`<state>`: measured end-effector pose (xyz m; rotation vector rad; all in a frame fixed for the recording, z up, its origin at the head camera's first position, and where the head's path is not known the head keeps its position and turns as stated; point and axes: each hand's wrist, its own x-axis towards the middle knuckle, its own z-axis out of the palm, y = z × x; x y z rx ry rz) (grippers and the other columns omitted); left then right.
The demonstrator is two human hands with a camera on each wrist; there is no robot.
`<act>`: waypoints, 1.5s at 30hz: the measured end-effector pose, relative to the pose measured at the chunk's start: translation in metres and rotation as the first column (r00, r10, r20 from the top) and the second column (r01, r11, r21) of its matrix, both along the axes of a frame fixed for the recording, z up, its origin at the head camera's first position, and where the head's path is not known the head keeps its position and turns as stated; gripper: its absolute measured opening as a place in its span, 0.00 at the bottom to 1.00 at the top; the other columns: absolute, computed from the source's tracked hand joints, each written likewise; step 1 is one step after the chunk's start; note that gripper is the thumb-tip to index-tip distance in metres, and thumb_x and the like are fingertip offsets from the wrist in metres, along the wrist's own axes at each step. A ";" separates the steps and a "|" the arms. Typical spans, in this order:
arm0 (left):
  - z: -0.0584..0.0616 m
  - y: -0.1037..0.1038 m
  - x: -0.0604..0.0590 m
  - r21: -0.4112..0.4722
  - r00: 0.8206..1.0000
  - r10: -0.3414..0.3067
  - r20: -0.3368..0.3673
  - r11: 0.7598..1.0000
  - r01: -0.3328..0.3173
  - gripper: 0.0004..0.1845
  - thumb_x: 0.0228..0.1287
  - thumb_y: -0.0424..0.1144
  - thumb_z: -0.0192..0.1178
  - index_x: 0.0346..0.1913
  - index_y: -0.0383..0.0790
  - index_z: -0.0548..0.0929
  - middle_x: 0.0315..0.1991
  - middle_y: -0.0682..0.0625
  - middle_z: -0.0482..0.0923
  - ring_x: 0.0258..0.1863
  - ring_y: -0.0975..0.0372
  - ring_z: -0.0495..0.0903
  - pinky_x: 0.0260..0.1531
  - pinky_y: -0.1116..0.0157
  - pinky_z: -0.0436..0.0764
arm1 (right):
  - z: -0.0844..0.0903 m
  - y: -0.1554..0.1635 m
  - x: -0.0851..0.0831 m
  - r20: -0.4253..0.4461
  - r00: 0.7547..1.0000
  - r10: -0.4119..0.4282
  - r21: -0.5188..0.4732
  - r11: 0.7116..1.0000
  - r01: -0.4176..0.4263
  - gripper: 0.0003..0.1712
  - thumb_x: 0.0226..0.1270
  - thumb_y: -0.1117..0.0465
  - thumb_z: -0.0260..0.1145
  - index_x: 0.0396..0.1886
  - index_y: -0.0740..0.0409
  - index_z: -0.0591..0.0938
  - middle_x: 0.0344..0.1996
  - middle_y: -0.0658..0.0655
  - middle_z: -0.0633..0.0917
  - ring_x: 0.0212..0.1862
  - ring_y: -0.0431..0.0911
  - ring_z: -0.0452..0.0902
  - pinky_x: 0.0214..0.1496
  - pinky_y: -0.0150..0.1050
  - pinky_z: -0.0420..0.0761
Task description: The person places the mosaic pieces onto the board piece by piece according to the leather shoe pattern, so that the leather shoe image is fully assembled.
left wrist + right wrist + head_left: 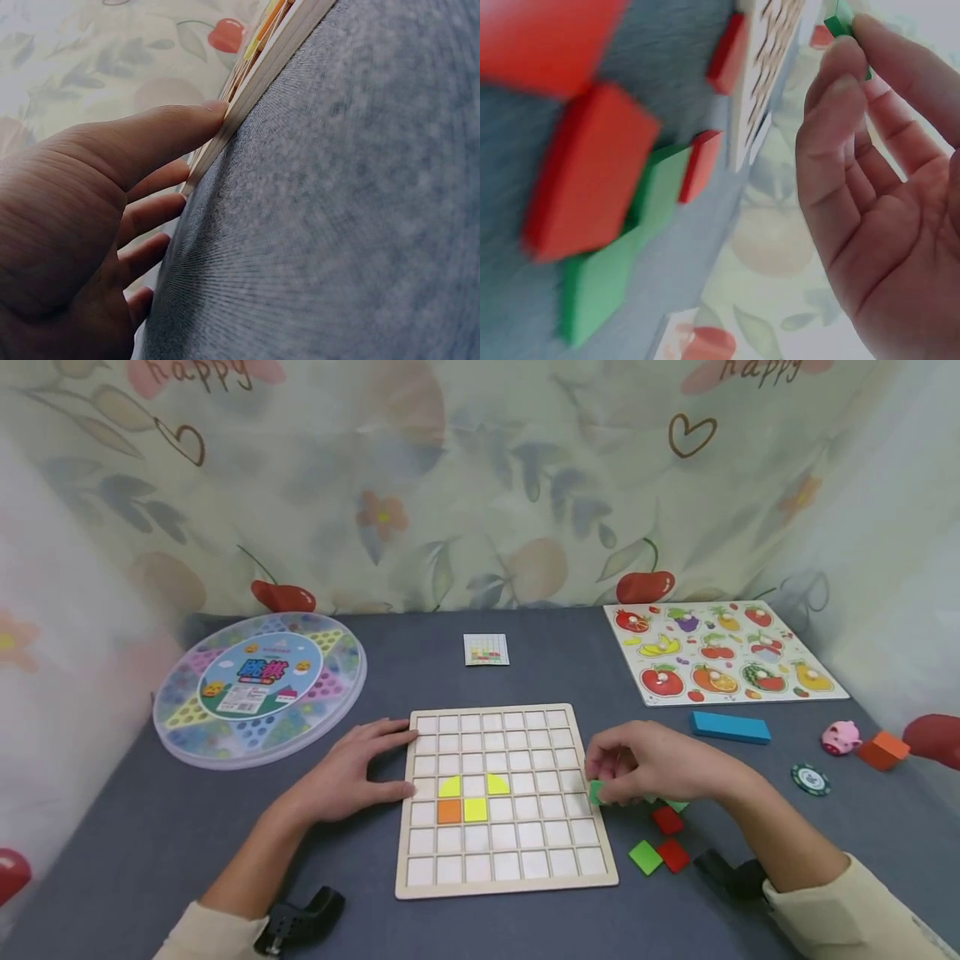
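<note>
A wooden grid board [517, 861] lies at the middle of the table. On it are two yellow quarter-round tiles [450, 787], an orange square tile [449, 812] and a yellow square tile [476, 810]. My left hand [352, 772] rests at the board's left edge, thumb and fingertips touching the rim with the fingers spread. Between thumb and fingertips my right hand [656, 764] pinches a small green tile [841, 22], right by the board's right edge. Red tiles [673, 855] and green tiles [604, 289] lie loose below that hand, partly hidden by it in the head view.
A small pattern card [486, 650] lies behind the board. At back left sits a round checkers game box [337, 710]; at back right, a fruit puzzle board [738, 652]. A blue block [730, 727], pig figure [841, 737], orange block [883, 750] and poker chip [811, 780] are farther right.
</note>
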<state>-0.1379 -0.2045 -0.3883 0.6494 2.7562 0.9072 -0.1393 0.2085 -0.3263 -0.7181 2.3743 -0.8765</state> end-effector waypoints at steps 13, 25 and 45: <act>0.000 0.000 -0.001 -0.008 1.000 0.007 0.010 1.000 -0.007 0.39 0.65 0.57 0.70 0.76 0.48 0.73 0.79 0.43 0.62 0.78 0.39 0.56 0.71 0.32 0.59 | 0.000 -0.046 -0.020 0.005 1.000 0.022 -0.047 0.999 -0.022 0.02 0.67 0.61 0.72 0.38 0.51 0.86 0.28 0.50 0.84 0.32 0.46 0.81 0.38 0.41 0.83; 0.000 0.002 -0.002 0.002 1.000 -0.002 -0.003 1.000 0.002 0.39 0.65 0.56 0.70 0.76 0.47 0.73 0.79 0.43 0.63 0.78 0.39 0.56 0.71 0.32 0.58 | 0.000 -0.094 -0.022 0.034 0.990 0.136 -0.086 0.987 -0.132 0.03 0.65 0.65 0.72 0.35 0.54 0.86 0.26 0.49 0.82 0.29 0.43 0.78 0.36 0.38 0.79; -0.001 -0.001 -0.001 0.021 1.000 -0.014 -0.018 1.000 0.014 0.37 0.65 0.55 0.70 0.74 0.47 0.75 0.78 0.42 0.65 0.77 0.39 0.58 0.70 0.32 0.60 | -0.012 -0.168 0.003 0.089 0.972 0.219 -0.048 0.975 -0.216 0.08 0.61 0.72 0.73 0.30 0.55 0.86 0.19 0.49 0.85 0.21 0.46 0.83 0.29 0.31 0.77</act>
